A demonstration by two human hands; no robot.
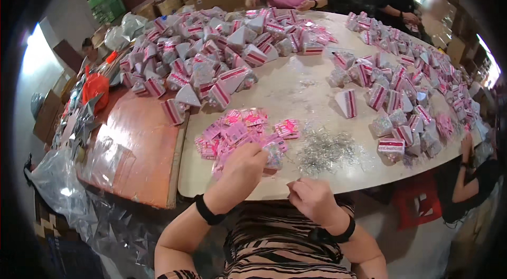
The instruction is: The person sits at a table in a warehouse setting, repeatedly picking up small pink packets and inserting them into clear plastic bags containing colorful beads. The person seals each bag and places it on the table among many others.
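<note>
My left hand is closed at the front of the cream table, its fingertips on a wrapped cake-slice-shaped toy with a speckled top. Part of that toy is hidden behind the fingers. Pink printed cards lie in a loose pile just beyond and under this hand. At the table's front edge my right hand is pinched, thumb against fingers; what is in it, if anything, is too small to make out. Beyond the right hand is a heap of thin silvery metal pieces, like pins or wire fasteners.
A large heap of wrapped cake-slice toys covers the far left, and another spreads along the right. An orange-brown board adjoins the table's left. Several people work around it. Under the right side stands a red stool.
</note>
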